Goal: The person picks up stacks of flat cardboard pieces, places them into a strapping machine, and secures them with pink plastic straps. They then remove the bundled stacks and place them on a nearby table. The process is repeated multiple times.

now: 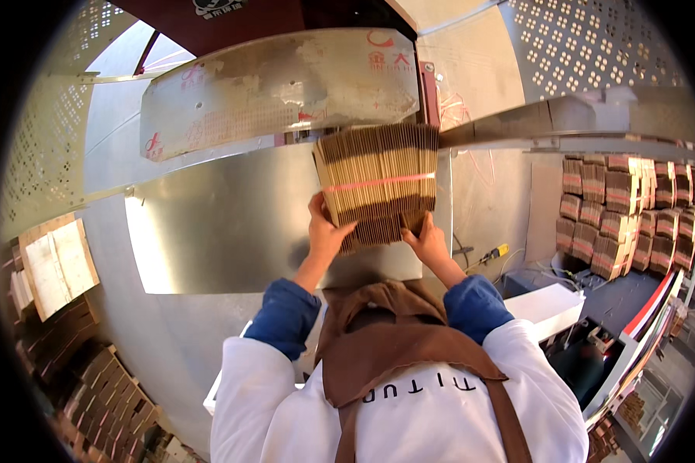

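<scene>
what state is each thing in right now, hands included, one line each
bundle: strapped, held in both hands
band: stretched across the bundle
left hand: closed on the bundle's near left corner
right hand: closed on its near right corner
metal table: shiny, reflecting light
panel: scuffed, patchy
right stacks: bundled, piled in rows
apron: worn over the white top

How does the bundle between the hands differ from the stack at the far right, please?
The bundle is a single pack, while the stack is many packs piled in rows. The bundle has the left hand and right hand on it; the stack stands apart, untouched. Both are brown, with pinkish bands.
</scene>
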Demonstrator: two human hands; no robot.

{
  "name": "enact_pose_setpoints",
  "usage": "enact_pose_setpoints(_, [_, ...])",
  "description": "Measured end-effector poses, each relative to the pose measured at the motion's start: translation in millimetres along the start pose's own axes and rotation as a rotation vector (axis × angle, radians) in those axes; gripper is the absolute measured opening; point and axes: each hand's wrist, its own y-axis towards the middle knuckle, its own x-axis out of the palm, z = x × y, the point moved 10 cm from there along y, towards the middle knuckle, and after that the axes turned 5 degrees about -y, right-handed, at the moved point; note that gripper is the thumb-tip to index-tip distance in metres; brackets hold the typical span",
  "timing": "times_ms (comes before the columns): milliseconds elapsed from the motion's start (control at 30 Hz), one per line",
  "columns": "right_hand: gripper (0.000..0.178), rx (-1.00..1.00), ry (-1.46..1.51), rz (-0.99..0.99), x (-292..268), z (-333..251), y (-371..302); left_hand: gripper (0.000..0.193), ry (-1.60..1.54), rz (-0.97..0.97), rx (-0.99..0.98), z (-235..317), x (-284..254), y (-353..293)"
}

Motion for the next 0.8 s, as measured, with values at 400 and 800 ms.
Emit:
enact_pose_setpoints(400, [0.121, -0.427, 0.229, -0.118, -70, -71, 0, 0.132, 0.207, -0.158, -0.026, 55, -9, -53])
enact_pose_setpoints(800, [0.102, -0.002, 0.148, -0.971, 7, -13, 49, 0.094, 0.115, -0.647, -0.856, -12, -15, -55])
